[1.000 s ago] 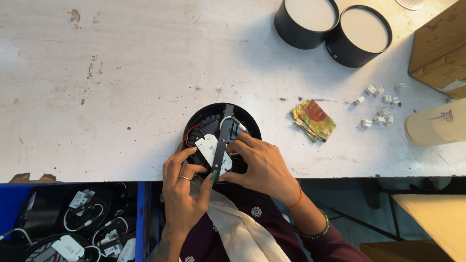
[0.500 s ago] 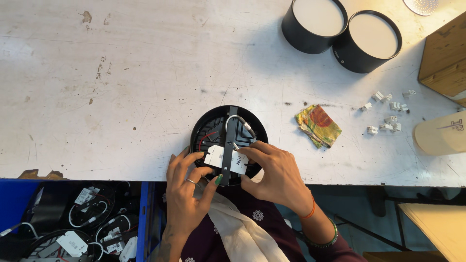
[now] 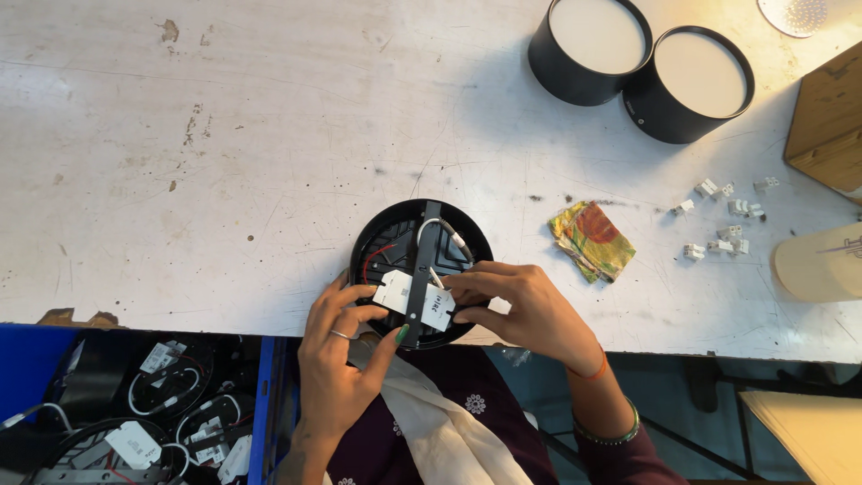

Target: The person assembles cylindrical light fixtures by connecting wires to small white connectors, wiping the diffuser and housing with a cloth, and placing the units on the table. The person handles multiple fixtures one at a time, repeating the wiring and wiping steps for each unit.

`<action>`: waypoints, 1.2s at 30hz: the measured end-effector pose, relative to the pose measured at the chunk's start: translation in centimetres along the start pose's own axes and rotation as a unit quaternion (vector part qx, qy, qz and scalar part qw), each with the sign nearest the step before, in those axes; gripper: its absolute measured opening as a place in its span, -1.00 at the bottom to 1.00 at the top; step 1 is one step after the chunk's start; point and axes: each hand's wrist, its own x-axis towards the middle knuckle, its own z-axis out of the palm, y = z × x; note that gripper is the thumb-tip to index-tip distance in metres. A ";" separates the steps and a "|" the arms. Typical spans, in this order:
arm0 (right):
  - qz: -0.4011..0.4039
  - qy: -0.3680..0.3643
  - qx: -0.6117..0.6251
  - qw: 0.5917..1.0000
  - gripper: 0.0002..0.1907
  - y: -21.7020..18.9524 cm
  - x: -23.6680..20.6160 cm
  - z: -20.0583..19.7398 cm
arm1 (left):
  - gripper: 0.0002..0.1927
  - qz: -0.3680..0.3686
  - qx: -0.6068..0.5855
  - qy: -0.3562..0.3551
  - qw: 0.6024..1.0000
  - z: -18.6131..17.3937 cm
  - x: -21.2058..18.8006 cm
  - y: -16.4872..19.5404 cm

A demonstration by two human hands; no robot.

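Fingers of my left hand (image 3: 337, 364) and right hand (image 3: 521, 310) pinched shut on white driver box (image 3: 413, 299) inside black round lamp housing (image 3: 386, 247); white worktable (image 3: 224, 162) underneath

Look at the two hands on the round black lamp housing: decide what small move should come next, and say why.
Probably press the white driver box down flat under the black cross bar. Both the left hand and right hand pinch its ends inside the round black housing, and the box sits slightly tilted across the bar.
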 end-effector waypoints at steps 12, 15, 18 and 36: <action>-0.223 0.011 -0.232 0.947 -0.04 -0.7 3.9 0.6 | -0.36 -0.058 -0.110 0.015 0.992 0.2 0.1 1.5; -0.188 -0.025 -0.222 0.956 0.11 -0.3 5.0 0.6 | -0.42 -0.057 -0.119 0.015 0.991 0.4 0.0 1.3; -0.151 -0.054 -0.229 0.960 0.17 -0.3 5.4 0.9 | -0.56 -0.073 -0.078 0.004 0.994 0.2 0.1 1.1; -0.025 0.100 -0.039 0.994 -0.20 1.8 3.4 -0.6 | -0.74 -0.104 0.218 -0.160 0.957 -0.1 6.8 3.4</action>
